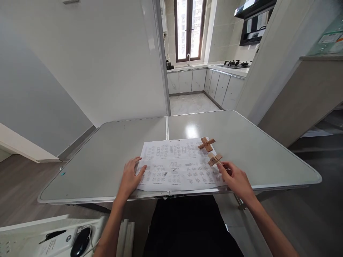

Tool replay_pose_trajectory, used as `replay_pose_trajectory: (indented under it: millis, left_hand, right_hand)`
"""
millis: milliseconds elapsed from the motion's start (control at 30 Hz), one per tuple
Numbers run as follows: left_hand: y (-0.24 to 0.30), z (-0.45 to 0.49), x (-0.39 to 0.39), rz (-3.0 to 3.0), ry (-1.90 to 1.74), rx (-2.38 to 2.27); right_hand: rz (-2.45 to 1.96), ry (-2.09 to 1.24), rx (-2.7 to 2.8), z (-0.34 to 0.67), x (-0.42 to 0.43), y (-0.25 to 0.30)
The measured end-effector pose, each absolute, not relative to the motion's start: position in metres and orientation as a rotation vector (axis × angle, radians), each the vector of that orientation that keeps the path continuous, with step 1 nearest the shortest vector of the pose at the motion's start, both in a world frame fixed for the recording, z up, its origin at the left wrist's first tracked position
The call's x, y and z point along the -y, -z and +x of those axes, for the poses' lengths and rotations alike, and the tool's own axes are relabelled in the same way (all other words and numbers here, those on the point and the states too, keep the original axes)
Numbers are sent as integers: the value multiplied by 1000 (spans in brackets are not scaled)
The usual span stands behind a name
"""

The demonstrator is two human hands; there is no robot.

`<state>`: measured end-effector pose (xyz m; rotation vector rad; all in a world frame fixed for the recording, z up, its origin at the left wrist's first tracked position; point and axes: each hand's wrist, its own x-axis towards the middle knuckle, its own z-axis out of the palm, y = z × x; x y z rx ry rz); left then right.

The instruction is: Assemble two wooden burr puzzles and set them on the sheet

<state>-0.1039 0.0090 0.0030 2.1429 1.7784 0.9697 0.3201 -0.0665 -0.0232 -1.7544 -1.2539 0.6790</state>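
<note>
A large printed sheet [171,171] with small diagrams lies near the front edge of the table. My left hand [132,175] rests at its left edge, thumb and fingers apart on the paper. At the sheet's right side, my right hand [235,177] pinches one arm of a cross-shaped wooden puzzle piece [214,160] between thumb and fingers. Just beyond it, a second cross-shaped wooden puzzle [206,144] lies over the sheet's upper right corner. My right fingertips partly cover the near end of the held piece.
The grey folding table [93,164] has a metal rim and a centre seam. Below it at left, a white surface [29,232] bears a black computer mouse [81,241]. A white wall stands behind at left; a kitchen with a window [189,28] lies beyond the table.
</note>
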Motion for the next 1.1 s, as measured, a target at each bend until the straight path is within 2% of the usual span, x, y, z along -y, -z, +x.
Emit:
replay_pose_trajectory:
  millis: [233,667,1100]
  left_hand:
    - [6,-114,-11,1989,-886,-1825]
    - [-6,-110,-2,1853,-900,-1855]
    - [-13,-106,7,1787,-971,-1822]
  right_hand:
    - [-1836,-401,1265,333,45,42]
    - [-1749,-366,1082,329,51,49]
    - [-1724,-332,1353,326,58,49]
